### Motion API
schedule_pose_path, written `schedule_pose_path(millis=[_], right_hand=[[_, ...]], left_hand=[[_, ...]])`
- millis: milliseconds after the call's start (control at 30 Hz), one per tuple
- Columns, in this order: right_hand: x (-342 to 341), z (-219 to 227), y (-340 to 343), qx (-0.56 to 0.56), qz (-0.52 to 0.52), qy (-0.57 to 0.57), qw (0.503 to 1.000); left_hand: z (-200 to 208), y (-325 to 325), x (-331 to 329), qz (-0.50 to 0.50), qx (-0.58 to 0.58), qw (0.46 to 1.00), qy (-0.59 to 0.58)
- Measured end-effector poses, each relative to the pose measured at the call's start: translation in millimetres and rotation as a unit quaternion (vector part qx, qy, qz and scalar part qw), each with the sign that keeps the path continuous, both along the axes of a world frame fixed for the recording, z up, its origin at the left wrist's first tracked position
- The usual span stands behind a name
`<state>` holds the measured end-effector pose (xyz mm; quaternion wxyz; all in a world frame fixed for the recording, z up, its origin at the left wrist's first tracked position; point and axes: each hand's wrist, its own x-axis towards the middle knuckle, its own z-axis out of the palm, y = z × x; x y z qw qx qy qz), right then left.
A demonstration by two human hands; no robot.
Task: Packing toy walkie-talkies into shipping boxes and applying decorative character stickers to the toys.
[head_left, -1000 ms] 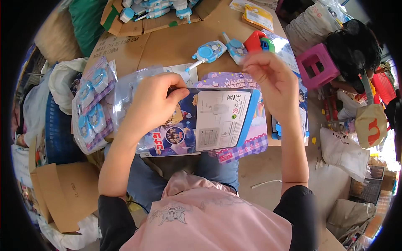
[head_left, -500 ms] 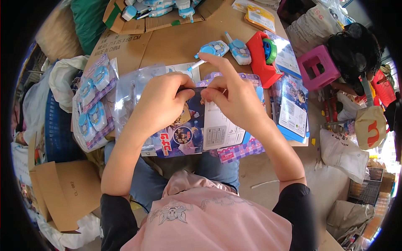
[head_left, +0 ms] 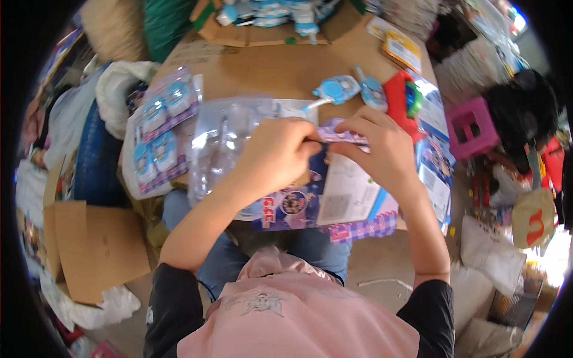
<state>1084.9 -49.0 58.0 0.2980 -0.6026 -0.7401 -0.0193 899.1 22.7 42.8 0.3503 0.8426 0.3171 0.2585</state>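
I see both hands meeting over the card (head_left: 334, 197), a printed backing sheet lying flat on the lap edge of the cardboard table (head_left: 262, 68). My left hand (head_left: 271, 158) curls its fingers down, fingertips pinching the left end of a thin purple strip (head_left: 341, 136). My right hand (head_left: 382, 152) pinches the same strip from the right, thumb and forefinger pressed together on it. The strip's long axis runs left to right between the two pinches, just above the card's top edge. Both hands are equally near. A clear blister (head_left: 224, 143) lies just left of the left fingers; a blue toy (head_left: 337, 89) sits beyond the fingertips.
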Motion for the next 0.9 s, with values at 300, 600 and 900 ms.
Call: schedule_pose_path(millis=[300,600,900], right_hand=[[-22.4,35.2,1.9,-0.084,0.104,0.09,0.987],[-89.3,89.3,145.0,0.144,0.012,-0.032,0.989],[-213.1,-44.1,242.0,0.021,0.087,-0.101,0.991]], left_hand=[[29.9,-6.5,-44.5,0.078,0.179,0.975,-0.102],[18.8,3.7,-120.1,0.184,0.108,0.961,-0.176],[-95.6,19.8,-165.0,0.305,0.079,0.93,0.188]])
